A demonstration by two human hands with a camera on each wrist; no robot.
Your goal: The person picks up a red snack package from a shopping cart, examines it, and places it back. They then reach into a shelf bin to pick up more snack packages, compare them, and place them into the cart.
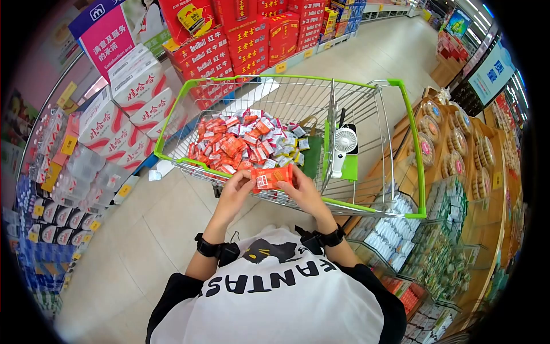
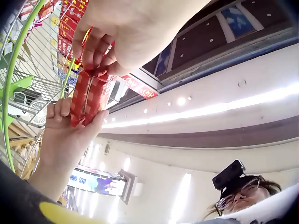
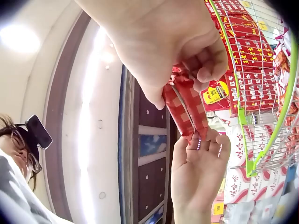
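Note:
An orange-red snack packet (image 1: 271,178) is held level between both hands, just above the cart's near rim. The left hand (image 1: 235,193) pinches one end between thumb and fingers; the right hand (image 1: 302,192) grips the other end. In the left wrist view the packet (image 2: 89,98) shows its checked back with a lengthwise seam, the left hand (image 2: 126,35) at its top end. From the right wrist, the right hand (image 3: 168,51) holds the upper end of the packet (image 3: 186,107). Beyond, a heap of small orange, white and yellow packets (image 1: 238,140) lies in the cart (image 1: 258,77).
A white handheld fan (image 1: 345,140) and a dark item sit in the cart's near-right section. Red drink cartons (image 1: 209,57) and white cartons (image 1: 137,80) are stacked on the left. Wooden shelves (image 1: 424,195) with packaged food stand on the right.

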